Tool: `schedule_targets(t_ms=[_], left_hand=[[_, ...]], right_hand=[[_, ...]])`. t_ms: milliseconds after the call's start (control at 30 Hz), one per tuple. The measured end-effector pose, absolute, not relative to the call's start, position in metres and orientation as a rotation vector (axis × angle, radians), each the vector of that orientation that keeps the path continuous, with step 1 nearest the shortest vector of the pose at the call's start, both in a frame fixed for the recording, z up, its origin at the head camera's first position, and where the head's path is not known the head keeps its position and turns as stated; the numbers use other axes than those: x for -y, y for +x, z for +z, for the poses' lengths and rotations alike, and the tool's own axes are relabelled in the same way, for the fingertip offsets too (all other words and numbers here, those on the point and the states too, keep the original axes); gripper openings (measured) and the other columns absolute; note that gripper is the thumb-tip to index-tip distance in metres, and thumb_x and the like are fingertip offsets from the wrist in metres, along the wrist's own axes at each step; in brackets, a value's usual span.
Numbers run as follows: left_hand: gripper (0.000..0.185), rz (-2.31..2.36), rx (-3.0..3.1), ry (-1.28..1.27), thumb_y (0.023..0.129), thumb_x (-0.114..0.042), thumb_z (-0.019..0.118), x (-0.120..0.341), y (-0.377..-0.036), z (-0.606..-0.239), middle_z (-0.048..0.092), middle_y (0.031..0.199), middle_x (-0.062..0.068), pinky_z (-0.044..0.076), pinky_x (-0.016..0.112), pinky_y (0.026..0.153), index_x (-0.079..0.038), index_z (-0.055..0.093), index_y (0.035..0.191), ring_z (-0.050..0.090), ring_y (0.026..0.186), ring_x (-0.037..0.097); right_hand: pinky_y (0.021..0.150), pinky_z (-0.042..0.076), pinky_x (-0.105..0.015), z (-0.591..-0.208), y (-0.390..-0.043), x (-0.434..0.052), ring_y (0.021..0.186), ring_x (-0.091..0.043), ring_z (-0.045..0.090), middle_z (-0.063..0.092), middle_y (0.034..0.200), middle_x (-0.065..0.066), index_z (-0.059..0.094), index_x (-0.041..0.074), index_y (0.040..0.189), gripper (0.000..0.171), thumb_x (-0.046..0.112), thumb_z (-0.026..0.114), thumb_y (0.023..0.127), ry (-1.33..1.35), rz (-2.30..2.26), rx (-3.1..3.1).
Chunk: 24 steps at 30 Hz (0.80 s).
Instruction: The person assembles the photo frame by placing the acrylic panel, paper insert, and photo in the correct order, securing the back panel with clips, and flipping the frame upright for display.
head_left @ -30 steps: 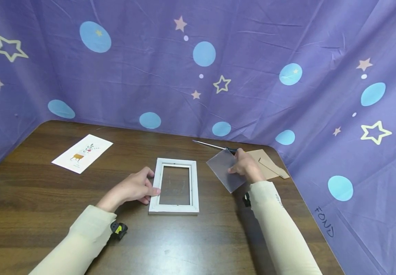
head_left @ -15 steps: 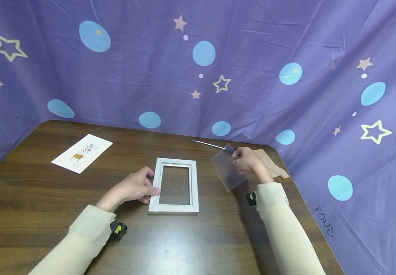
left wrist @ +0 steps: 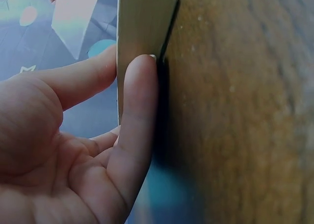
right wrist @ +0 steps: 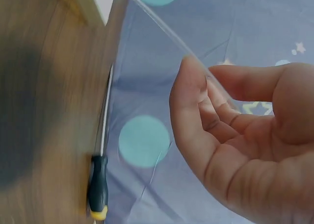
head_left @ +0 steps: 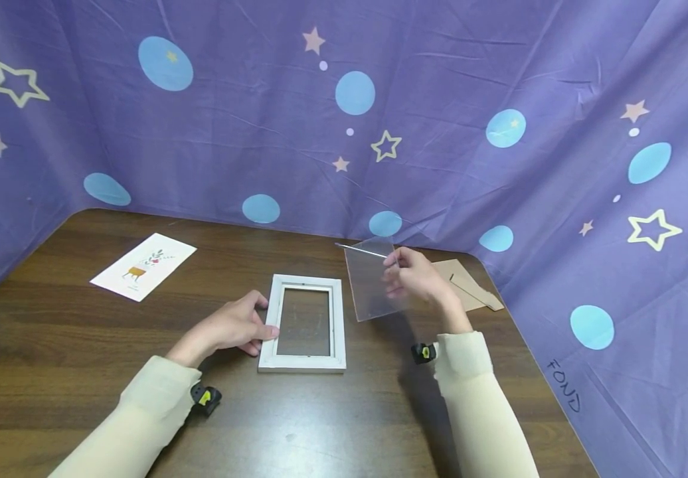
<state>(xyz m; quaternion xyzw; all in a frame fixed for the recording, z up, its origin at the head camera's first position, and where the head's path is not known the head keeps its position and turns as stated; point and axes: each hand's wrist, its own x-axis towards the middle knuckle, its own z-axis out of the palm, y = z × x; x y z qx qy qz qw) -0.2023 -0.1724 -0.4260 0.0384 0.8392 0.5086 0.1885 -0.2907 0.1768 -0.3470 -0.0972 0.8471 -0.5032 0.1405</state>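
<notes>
A white picture frame (head_left: 337,325) lies on the table in the head view, its opening showing the wood below. My left hand (head_left: 233,325) grips its left side, thumb on top and fingers along the outer edge; the left wrist view shows the fingers against the frame's side (left wrist: 144,25). To the right, my right hand (head_left: 418,279) pinches a clear plastic sheet (head_left: 370,282) by its edge and holds it raised and tilted above the table. In the right wrist view the sheet (right wrist: 162,24) appears edge-on between thumb and fingers of the right hand (right wrist: 240,136).
A screwdriver (right wrist: 98,185) with a black and yellow handle lies at the back, partly behind the sheet. Brown backing board (head_left: 469,289) rests at the right. A white card (head_left: 143,265) with a printed plant picture lies at the left. A purple curtain (head_left: 230,119) borders the table.
My right hand has lifted the clear sheet off the table, then turned it and shifted it leftward. The left hand and the picture frame have stayed still.
</notes>
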Motion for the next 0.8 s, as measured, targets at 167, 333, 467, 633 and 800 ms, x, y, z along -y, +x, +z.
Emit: schedule_targets(t_ms=[167,333,467,633,800], left_hand=[[0.066,1.431,-2.351,0.119,0.099,-0.012,0.075,0.175,-0.203,-0.427,0.067,0.096,0.018,0.066,0.035,0.066,0.010,0.036,0.147,0.068,0.071,0.021],[0.066,1.436,-2.336,0.128,0.100,-0.013,0.074,0.177,-0.203,-0.427,0.067,0.098,0.019,0.066,0.035,0.067,0.010,0.035,0.148,0.068,0.073,0.022],[0.066,1.435,-2.332,0.128,0.100,-0.013,0.074,0.176,-0.203,-0.427,0.067,0.098,0.019,0.066,0.035,0.067,0.010,0.035,0.148,0.069,0.073,0.022],[0.065,1.435,-2.329,0.128,0.101,-0.013,0.073,0.176,-0.204,-0.426,0.066,0.098,0.019,0.067,0.035,0.067,0.010,0.035,0.148,0.069,0.073,0.022],[0.064,1.437,-2.322,0.135,0.102,-0.012,0.072,0.178,-0.203,-0.425,0.065,0.100,0.019,0.067,0.036,0.068,0.010,0.035,0.149,0.069,0.073,0.022]], right_hand=[[0.078,0.068,-0.040,-0.351,-0.281,-0.160,0.077,-0.023,0.070,0.066,0.100,-0.018,0.055,-0.007,0.125,0.023,-0.003,0.055,0.102,-0.256,-1.600,-2.342],[0.079,0.067,-0.038,-0.360,-0.274,-0.143,0.078,-0.021,0.069,0.065,0.101,-0.017,0.054,-0.006,0.127,0.027,-0.003,0.060,0.101,-0.237,-1.705,-2.244],[0.079,0.067,-0.038,-0.373,-0.272,-0.133,0.077,-0.021,0.069,0.065,0.102,-0.017,0.052,-0.010,0.130,0.029,-0.005,0.058,0.101,-0.231,-1.759,-2.169],[0.079,0.067,-0.038,-0.382,-0.270,-0.124,0.077,-0.021,0.070,0.064,0.099,-0.015,0.051,-0.012,0.131,0.030,-0.006,0.057,0.102,-0.236,-1.781,-2.122],[0.074,0.068,-0.036,-0.389,-0.267,-0.113,0.074,-0.020,0.069,0.063,0.095,-0.013,0.051,-0.014,0.132,0.032,-0.006,0.058,0.101,-0.239,-1.789,-2.128]])
